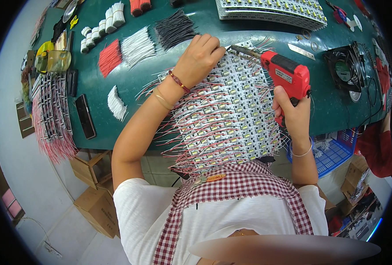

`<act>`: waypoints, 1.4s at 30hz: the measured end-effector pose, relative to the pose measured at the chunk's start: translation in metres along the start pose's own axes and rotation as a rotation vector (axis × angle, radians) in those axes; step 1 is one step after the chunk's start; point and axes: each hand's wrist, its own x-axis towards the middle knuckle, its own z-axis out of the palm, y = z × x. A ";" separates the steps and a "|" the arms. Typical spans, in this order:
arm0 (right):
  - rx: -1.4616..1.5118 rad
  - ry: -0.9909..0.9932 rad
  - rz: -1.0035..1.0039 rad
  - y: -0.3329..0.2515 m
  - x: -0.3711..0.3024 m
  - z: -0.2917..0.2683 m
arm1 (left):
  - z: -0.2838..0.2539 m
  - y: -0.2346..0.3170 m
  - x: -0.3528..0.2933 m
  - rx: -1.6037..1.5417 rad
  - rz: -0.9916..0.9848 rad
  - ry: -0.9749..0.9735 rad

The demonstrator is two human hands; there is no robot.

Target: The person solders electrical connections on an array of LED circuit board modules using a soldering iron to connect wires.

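Wires (178, 121), thin red and white ones, fringed the left side of a long white panel of small circuit boards with yellowish chips (249, 108) in the head view. That panel ran from the shiny green desk (99, 85) toward the person's checked apron (244, 181), probably set square in front so both arms could reach its far edge.

Right grip (293, 115) was wrapped around the handle of a red and black pistol-shaped tool (289, 74), its dark nozzle angled at the panel's far edge, I'd guess to keep the knuckles clear of the tip. Left grip (201, 55) was narrow, fingertips bunched just beside the nozzle, maybe to steady something there, but I couldn't tell if anything was pinched.

Counts: one panel, one tool, three flat piles of cut wire, namely a red pile (110, 58), a white pile (137, 47) and a black pile (174, 30), likely sorted by colour for easy picking. Plus one smaller white pile (116, 104), one dark slab phone (85, 116), one black square fan (343, 68) and one blue plastic basket (330, 157) below the desk. Individual wires and boards were too many to count.
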 end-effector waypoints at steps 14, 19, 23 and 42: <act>0.226 0.041 -0.055 -0.005 -0.008 -0.005 | 0.001 0.001 0.000 -0.002 0.008 0.015; 0.146 0.005 -0.022 -0.001 -0.003 -0.001 | 0.001 0.001 0.000 0.015 0.018 0.027; 0.093 0.000 0.000 -0.001 -0.003 0.003 | 0.001 0.001 0.000 0.002 0.007 0.021; 0.320 0.116 -0.097 0.001 -0.014 -0.026 | 0.004 0.003 0.005 -0.002 0.023 0.015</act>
